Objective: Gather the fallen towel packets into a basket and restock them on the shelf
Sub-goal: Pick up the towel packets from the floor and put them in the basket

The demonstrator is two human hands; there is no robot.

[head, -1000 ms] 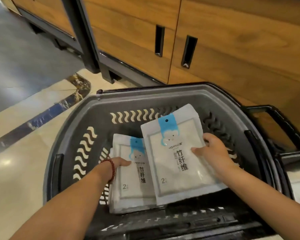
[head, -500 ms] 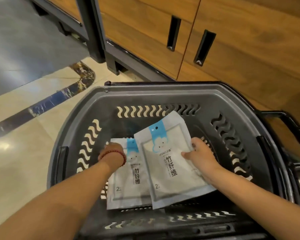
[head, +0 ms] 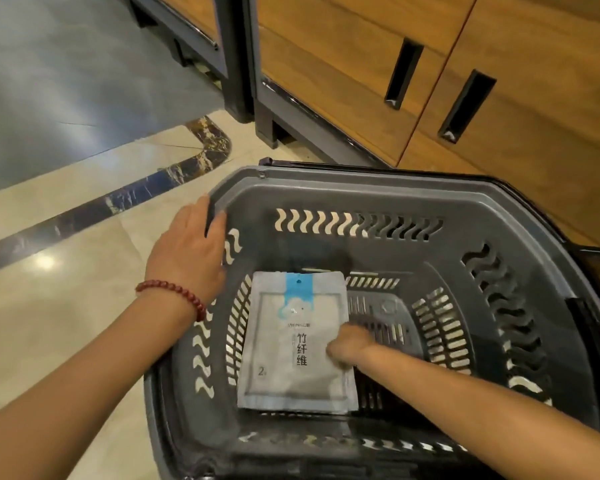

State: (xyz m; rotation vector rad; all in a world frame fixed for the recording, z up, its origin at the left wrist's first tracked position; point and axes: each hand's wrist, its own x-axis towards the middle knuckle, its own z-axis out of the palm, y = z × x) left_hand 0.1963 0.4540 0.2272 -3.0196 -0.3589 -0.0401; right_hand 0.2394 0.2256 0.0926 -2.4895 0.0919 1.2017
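Note:
A grey plastic basket [head: 378, 188] with wavy slots stands on the floor in front of me. Flat on its bottom, toward the left, lies a stack of white towel packets [head: 291, 344] with a blue tab at the top and black lettering. My left hand [head: 187, 251], with a red bead bracelet on the wrist, rests over the basket's left rim, fingers curled on the edge. My right hand [head: 349, 346] is down inside the basket, blurred, touching the right edge of the top packet; whether it grips the packet is unclear.
Wooden cabinet doors [head: 343, 64] with black slot handles stand just behind the basket on a dark metal base. A beige tiled floor [head: 49, 323] with a dark marble strip lies to the left. The basket's black handle [head: 596, 251] sticks out at the right.
The packet my right hand held has been laid flat on the stack. My left hand left the packets and moved up onto the basket's left rim. The view tilted down.

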